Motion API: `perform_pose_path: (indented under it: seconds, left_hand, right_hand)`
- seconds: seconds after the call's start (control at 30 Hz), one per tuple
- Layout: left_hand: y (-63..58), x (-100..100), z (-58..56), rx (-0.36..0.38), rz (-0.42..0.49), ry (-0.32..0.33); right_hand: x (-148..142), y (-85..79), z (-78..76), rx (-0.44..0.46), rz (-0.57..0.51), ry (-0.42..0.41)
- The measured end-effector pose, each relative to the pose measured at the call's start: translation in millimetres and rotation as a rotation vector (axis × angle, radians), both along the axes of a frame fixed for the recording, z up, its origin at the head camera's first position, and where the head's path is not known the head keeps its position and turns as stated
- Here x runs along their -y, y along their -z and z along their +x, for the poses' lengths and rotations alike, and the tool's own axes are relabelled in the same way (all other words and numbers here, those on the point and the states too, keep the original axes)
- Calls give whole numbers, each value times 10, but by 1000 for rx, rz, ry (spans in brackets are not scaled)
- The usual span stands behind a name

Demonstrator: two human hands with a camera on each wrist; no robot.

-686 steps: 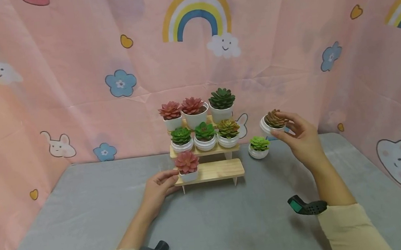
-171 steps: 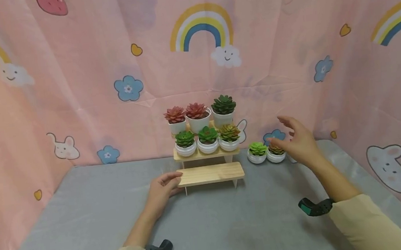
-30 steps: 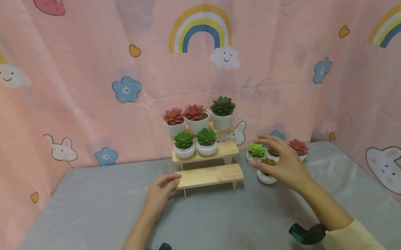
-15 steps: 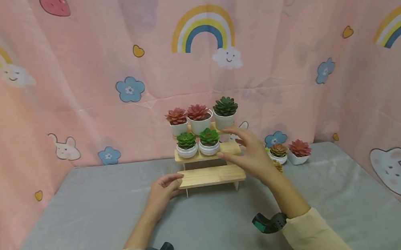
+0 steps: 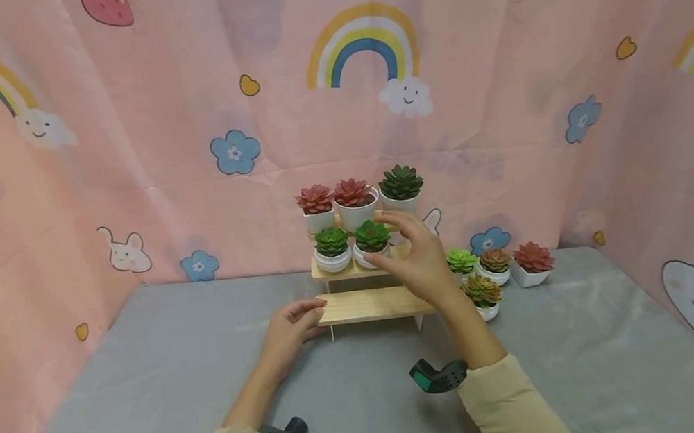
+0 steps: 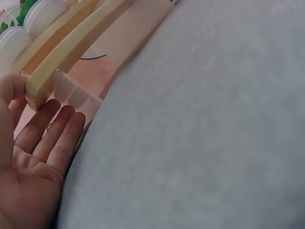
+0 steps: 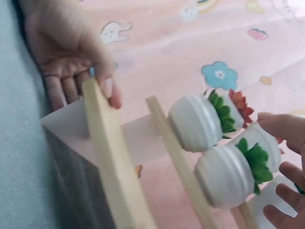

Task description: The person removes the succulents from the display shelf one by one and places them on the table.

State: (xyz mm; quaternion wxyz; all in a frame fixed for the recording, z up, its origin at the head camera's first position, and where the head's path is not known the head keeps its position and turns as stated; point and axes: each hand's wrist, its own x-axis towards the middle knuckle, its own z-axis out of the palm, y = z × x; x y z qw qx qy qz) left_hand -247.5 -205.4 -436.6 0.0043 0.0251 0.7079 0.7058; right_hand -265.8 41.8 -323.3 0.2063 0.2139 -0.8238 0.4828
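Observation:
My left hand [image 5: 291,326] pinches the left end of the bottom step of a three-step wooden plant stand [image 5: 371,305], thumb on top. A green potted succulent [image 5: 371,238] sits on the middle step, to the right of another green potted succulent [image 5: 332,246]. Around the right side of the former, my right hand [image 5: 416,258] is spread, thumb in front and index finger behind. In the right wrist view, a gap shows between that pot and the right hand's fingers [image 7: 288,193]. On the top step stand two red succulents [image 5: 354,198] and a dark green succulent [image 5: 401,187].
On the grey table [image 5: 180,372], right of the stand, are a light green succulent [image 5: 461,261], a brown succulent [image 5: 494,263], a yellow-green succulent [image 5: 483,292] and a red succulent [image 5: 532,259]. A pink printed curtain [image 5: 288,131] hangs behind.
The red succulent left the bottom step and the yellow-green one left the middle step; both now stand on the table. My right hand has since moved left to the green succulent. The left hand stays put.

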Motion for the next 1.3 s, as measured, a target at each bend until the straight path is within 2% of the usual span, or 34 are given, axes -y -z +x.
perform_pose_path:
  seconds: [0.23,0.37,0.53,0.8,1.0,1.2,1.3]
  left_hand:
    - [-39,-8,2,-9,6,-6]
    - [-66,8,-1,2,12,-4]
    - [-91,25,-8,0,-5,-4]
    - [-102,33,1,-1,-23,7]
    - [-90,27,-7,-11,-20,11]
    - [-41,-2,-21,-13,1,26]
    - [-21,-17,-2,-11,5,14]
  right_hand:
    - [71,139,-22,-43,55,25]
    - [127,180,-39,-51,49,19]
    - [176,240,-84,-50,26,54]
    - [219,326,-112,-116,7,108]
    - [202,364,-110,-139,8,112]
    - [87,362,-43,-104,-34,78]
    - [-5,324,38,-107,-6,86]
